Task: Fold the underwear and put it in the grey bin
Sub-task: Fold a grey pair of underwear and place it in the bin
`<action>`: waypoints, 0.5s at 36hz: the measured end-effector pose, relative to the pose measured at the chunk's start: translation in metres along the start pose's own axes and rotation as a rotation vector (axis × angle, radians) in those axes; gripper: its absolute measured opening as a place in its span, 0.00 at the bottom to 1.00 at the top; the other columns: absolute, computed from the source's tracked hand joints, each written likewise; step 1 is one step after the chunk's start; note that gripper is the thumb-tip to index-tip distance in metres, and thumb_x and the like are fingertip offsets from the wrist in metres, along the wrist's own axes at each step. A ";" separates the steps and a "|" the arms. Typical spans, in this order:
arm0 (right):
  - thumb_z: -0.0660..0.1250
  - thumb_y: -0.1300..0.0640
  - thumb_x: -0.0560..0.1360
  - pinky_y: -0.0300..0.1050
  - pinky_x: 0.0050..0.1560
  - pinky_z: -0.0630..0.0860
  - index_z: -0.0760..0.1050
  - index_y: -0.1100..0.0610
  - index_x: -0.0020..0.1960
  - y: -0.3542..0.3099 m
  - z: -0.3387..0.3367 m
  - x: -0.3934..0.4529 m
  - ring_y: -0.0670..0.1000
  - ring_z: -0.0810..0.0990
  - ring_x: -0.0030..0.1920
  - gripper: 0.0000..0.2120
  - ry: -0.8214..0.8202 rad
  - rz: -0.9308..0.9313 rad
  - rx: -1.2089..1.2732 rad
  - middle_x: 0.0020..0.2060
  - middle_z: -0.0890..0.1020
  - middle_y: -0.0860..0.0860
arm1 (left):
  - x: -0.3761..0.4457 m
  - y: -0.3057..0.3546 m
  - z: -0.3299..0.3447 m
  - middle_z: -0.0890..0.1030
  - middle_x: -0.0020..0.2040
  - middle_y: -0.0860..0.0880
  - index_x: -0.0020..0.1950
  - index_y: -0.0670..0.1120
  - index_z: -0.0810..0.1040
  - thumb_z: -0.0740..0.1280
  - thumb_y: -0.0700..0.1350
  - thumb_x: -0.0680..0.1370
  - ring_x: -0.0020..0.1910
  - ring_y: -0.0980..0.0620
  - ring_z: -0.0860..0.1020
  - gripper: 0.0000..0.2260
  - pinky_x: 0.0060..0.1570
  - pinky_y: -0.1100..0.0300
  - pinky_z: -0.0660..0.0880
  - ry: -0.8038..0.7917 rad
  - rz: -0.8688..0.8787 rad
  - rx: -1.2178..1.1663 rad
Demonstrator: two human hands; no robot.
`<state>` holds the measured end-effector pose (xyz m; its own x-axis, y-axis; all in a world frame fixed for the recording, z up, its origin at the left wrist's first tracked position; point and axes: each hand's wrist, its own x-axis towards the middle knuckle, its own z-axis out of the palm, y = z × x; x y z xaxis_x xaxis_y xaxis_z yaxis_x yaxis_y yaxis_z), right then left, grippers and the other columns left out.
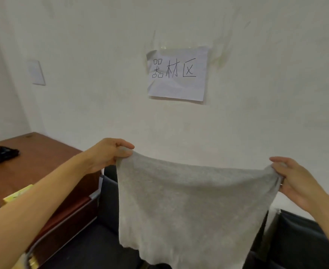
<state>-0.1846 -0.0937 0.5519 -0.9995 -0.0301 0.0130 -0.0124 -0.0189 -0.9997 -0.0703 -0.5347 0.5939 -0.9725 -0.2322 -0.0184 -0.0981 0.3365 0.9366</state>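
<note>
there, underwear [190, 206] between both hands [297, 181]

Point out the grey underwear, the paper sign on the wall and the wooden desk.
Grey underwear [189, 206], head view, middle of the hanging cloth.
Paper sign [177, 86], head view, blank lower part.
Wooden desk [43, 158], head view, bare top.

Even, soft indoor light, no hard shadows, faint glare on tape above the paper sign [177, 73], wide-angle bending at edges, slight overall softness, dim lower corners.
</note>
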 end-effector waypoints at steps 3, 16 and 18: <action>0.56 0.61 0.81 0.48 0.47 0.76 0.77 0.51 0.56 0.002 0.016 -0.004 0.56 0.73 0.58 0.13 -0.038 -0.045 -0.065 0.60 0.72 0.54 | 0.003 -0.012 -0.014 0.82 0.46 0.44 0.47 0.42 0.82 0.66 0.38 0.77 0.45 0.47 0.79 0.05 0.44 0.55 0.75 0.149 -0.036 -0.079; 0.60 0.61 0.80 0.56 0.61 0.73 0.59 0.49 0.75 0.006 0.072 -0.010 0.58 0.71 0.65 0.26 0.049 0.056 -0.152 0.71 0.65 0.57 | 0.019 -0.032 -0.070 0.76 0.48 0.46 0.48 0.45 0.80 0.59 0.37 0.80 0.46 0.48 0.75 0.10 0.40 0.57 0.72 0.288 0.034 -0.214; 0.60 0.59 0.80 0.58 0.61 0.73 0.67 0.49 0.70 0.007 0.080 -0.013 0.58 0.70 0.65 0.18 0.158 -0.067 -0.359 0.69 0.69 0.54 | 0.025 -0.036 -0.077 0.76 0.49 0.47 0.49 0.45 0.80 0.59 0.37 0.80 0.47 0.48 0.75 0.10 0.41 0.56 0.72 0.259 0.051 -0.220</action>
<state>-0.1689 -0.1731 0.5463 -0.9881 0.1136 0.1034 -0.0598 0.3358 -0.9400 -0.0752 -0.6232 0.5865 -0.8864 -0.4533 0.0934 0.0247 0.1550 0.9876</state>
